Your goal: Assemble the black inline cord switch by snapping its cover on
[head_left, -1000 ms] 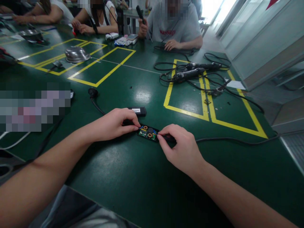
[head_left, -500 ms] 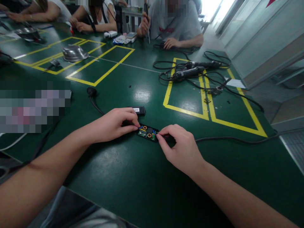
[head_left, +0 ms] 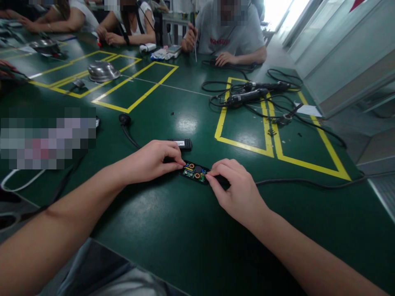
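An open black adapter case (head_left: pixel 195 172) with a green circuit board and copper coils inside lies on the green table (head_left: pixel 173 230) in front of me. My left hand (head_left: pixel 152 161) pinches its left end, fingers closed on the case. My right hand (head_left: pixel 237 190) pinches the right end, where a black cable (head_left: pixel 308 183) leaves toward the right. A black cover piece with a white label (head_left: pixel 182 144) lies just behind the case.
Yellow tape boxes mark the table. Black electric screwdrivers with tangled cords (head_left: pixel 247 96) lie at the back right. A black plug and cord (head_left: pixel 125 120) sit to the left, a metal bowl (head_left: pixel 103 72) further back. Several people sit along the far edge.
Both hands stay pinched on the case ends. The view has shifted slightly; the person opposite has lowered the tool in their hand.
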Tool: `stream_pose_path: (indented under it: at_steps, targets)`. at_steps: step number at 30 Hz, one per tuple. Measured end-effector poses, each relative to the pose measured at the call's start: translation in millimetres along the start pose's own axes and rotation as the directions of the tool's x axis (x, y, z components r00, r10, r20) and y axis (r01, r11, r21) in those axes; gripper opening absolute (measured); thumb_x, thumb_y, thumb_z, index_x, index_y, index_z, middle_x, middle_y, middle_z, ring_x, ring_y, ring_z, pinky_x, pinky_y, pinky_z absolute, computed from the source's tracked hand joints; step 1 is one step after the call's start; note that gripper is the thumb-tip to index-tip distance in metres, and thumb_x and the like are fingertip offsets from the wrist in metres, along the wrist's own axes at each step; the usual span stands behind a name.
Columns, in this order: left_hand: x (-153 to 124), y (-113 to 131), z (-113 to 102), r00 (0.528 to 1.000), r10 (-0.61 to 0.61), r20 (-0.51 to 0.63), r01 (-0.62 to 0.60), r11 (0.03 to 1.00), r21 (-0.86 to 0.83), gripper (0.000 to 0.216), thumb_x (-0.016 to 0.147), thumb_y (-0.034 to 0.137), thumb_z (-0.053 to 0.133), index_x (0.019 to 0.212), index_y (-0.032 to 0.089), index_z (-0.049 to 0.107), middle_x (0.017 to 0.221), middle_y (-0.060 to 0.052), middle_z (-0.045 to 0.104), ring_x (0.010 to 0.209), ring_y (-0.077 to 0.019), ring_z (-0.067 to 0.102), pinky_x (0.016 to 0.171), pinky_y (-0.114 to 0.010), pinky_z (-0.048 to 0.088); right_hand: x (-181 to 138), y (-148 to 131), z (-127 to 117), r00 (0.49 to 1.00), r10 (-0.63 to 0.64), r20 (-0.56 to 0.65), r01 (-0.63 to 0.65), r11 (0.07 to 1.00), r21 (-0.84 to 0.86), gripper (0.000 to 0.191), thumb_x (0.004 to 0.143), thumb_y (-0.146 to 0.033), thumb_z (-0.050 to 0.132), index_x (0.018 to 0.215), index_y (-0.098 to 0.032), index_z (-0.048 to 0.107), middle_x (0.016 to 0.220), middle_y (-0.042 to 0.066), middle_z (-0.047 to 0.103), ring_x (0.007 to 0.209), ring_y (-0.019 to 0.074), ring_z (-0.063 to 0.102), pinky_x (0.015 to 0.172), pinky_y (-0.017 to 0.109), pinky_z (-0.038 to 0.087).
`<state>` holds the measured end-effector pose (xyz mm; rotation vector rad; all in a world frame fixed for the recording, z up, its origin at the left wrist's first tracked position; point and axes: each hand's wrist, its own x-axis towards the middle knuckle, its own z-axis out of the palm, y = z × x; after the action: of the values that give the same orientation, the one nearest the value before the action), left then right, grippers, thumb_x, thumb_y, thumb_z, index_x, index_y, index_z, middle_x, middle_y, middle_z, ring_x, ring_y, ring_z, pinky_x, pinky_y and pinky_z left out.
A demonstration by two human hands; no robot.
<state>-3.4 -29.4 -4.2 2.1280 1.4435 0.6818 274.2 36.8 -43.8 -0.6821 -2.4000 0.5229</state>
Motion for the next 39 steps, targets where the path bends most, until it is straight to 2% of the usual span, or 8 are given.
stream_pose_path:
  at_steps: [8, 14, 18, 22, 28, 32, 36, 39]
  targets:
    - [-2, 9, 4, 0.996, 0.071, -0.056, -0.059, 0.982, 0.181, 0.019, 0.102, 0.024, 0.066, 0.095, 0.02, 0.083, 0.101, -0.006, 0.078, 0.093, -0.0208, 0.073, 0.087, -0.034, 0.054, 0, -1, 2, 0.999, -0.001, 0.035, 0.003, 0.999, -0.033, 0.014, 0.103, -0.018, 0.057, 0.091, -0.025, 0.06, 0.09, 0.007, 0.072, 0.084, 0.0249, 0.063, 0.076, 0.041, 0.045]
    - [1, 11, 7, 0.987, 0.071, -0.142, -0.027, 0.957, 0.288, 0.022, 0.103, 0.033, 0.064, 0.098, 0.022, 0.083, 0.11, -0.009, 0.078, 0.105, -0.0269, 0.069, 0.097, -0.044, 0.053, 0, -4, 1, 1.0, 0.002, 0.012, -0.002, 1.0, -0.016, 0.008, 0.1, -0.018, 0.06, 0.096, -0.024, 0.064, 0.093, 0.007, 0.074, 0.087, 0.0253, 0.065, 0.078, 0.042, 0.047]
    - [2, 4, 7, 0.956, 0.006, -0.292, 0.085, 0.951, 0.298, 0.029, 0.105, 0.035, 0.061, 0.119, 0.023, 0.084, 0.134, -0.012, 0.074, 0.12, -0.0304, 0.066, 0.111, -0.052, 0.053, 0, -4, 0, 1.0, 0.007, 0.021, -0.007, 1.0, -0.01, 0.009, 0.101, -0.019, 0.06, 0.099, -0.024, 0.065, 0.095, 0.007, 0.075, 0.088, 0.0258, 0.067, 0.079, 0.042, 0.048]
    - [3, -4, 8, 0.947, -0.089, -0.31, 0.178, 0.946, 0.272, 0.033, 0.106, 0.036, 0.062, 0.125, 0.024, 0.085, 0.153, -0.014, 0.067, 0.128, -0.0322, 0.066, 0.117, -0.056, 0.052, 2, -4, -2, 1.0, 0.01, 0.019, -0.01, 1.0, 0.002, 0.014, 0.104, -0.017, 0.054, 0.097, -0.024, 0.064, 0.09, 0.007, 0.073, 0.084, 0.0242, 0.067, 0.076, 0.04, 0.048]
    - [7, -11, 9, 0.947, -0.23, -0.225, 0.285, 0.922, 0.26, 0.036, 0.102, 0.032, 0.067, 0.135, 0.022, 0.081, 0.141, -0.013, 0.079, 0.128, -0.0335, 0.071, 0.115, -0.053, 0.055, 3, -4, -3, 0.999, 0.012, 0.039, -0.012, 1.0, 0.004, 0.015, 0.104, -0.017, 0.052, 0.094, -0.024, 0.061, 0.087, 0.006, 0.071, 0.081, 0.0232, 0.066, 0.074, 0.039, 0.049]
    - [5, -6, 6, 0.959, -0.122, -0.255, 0.182, 0.957, 0.228, 0.032, 0.103, 0.033, 0.068, 0.13, 0.021, 0.08, 0.132, -0.012, 0.082, 0.121, -0.0304, 0.074, 0.111, -0.048, 0.057, 1, -3, 1, 0.999, 0.052, -0.006, -0.051, 0.998, 0.046, 0.008, 0.102, -0.021, 0.057, 0.108, -0.023, 0.061, 0.092, 0.006, 0.073, 0.085, 0.0247, 0.069, 0.077, 0.041, 0.051]
    - [-2, 11, 4, 0.981, 0.081, -0.176, -0.063, 0.992, 0.106, 0.033, 0.105, 0.038, 0.071, 0.133, 0.022, 0.077, 0.13, -0.01, 0.083, 0.12, -0.0269, 0.075, 0.11, -0.042, 0.058, -2, -3, 3, 0.991, 0.113, -0.064, -0.108, 0.99, 0.089, 0.035, 0.099, -0.033, 0.067, 0.13, -0.021, 0.056, 0.103, 0.007, 0.074, 0.088, 0.0255, 0.071, 0.082, 0.044, 0.055]
    - [-4, 21, 7, 0.985, 0.144, -0.096, -0.139, 0.989, 0.055, 0.032, 0.105, 0.032, 0.073, 0.135, 0.022, 0.076, 0.128, -0.009, 0.083, 0.118, -0.0244, 0.076, 0.108, -0.039, 0.059, -3, -4, 2, 0.996, 0.079, -0.038, -0.077, 0.996, 0.046, 0.043, 0.096, -0.038, 0.074, 0.132, -0.021, 0.058, 0.107, 0.009, 0.075, 0.091, 0.0266, 0.071, 0.082, 0.045, 0.056]
